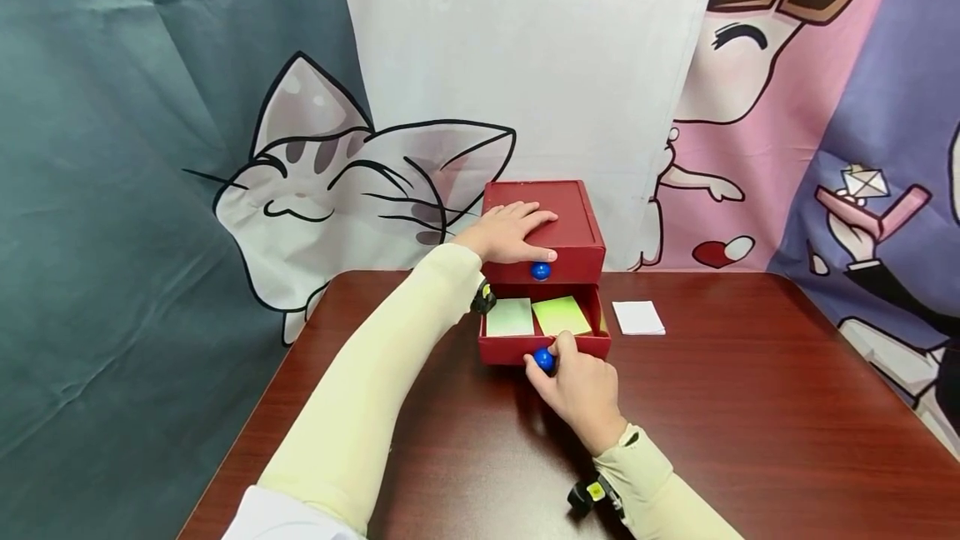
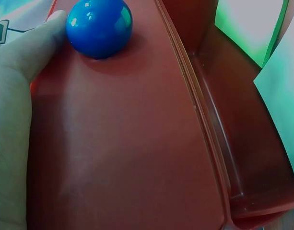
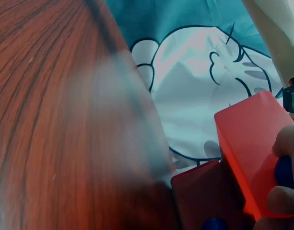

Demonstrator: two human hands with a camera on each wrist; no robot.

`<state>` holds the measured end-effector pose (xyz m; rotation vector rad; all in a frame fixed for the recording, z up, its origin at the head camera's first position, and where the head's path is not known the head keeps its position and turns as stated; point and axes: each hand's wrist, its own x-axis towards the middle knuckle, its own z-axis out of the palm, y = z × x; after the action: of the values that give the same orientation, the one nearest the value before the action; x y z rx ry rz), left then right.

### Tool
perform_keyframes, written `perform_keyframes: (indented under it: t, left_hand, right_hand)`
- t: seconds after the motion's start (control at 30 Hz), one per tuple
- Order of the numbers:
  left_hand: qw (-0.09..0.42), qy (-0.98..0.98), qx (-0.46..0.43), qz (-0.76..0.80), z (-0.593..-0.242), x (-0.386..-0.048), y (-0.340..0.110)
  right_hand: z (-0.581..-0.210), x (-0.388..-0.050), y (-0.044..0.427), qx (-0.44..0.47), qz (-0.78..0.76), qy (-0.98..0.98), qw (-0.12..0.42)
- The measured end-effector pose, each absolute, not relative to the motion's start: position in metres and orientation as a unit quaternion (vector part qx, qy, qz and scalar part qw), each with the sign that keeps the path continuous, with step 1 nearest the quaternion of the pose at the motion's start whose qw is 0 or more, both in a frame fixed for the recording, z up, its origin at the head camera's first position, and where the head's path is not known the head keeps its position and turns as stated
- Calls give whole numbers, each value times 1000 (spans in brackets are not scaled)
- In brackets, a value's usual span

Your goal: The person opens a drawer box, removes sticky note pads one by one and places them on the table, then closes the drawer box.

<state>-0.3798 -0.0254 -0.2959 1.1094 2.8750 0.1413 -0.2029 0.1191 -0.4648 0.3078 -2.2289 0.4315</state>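
A rectangular red lower drawer [image 1: 498, 351] juts from the front of a glossy red two-drawer box [image 1: 573, 211] on a dark reddish-brown wood-grain table [image 1: 765, 390], a pale green paper pad [image 1: 510, 317] and a yellow-green paper pad [image 1: 561, 315] lying side by side within. The step in hand appears to be sliding that drawer; whether in or out cannot be told, but the next move likely calls for a straight, level stroke with the box braced. The right hand [image 1: 581, 386] reaches in from the near side, thumb and forefinger pinching the drawer's round blue knob [image 1: 544, 359]. The left hand [image 1: 513, 232], fingers extended and grasping nothing, rests on the box's top, thumb near the matching upper knob [image 1: 541, 271]. White square paper [image 1: 639, 317] lies to the right.
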Motion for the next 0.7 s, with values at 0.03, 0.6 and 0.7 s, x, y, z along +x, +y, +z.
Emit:
perform_keyframes:
  t: [0.03,0.6,0.7]
  left_hand:
    - [29,932,359,46,-296,-379,-25]
    - [22,932,358,46,-298,-381,-25]
    - [22,932,359,50,-299,-380,-25]
  right_hand:
    - [-465,-203,120,129,170,-885,413]
    - [-405,-224,140,215,183,-829,483]
    - [-385,-235,144,192,172,-891,373]
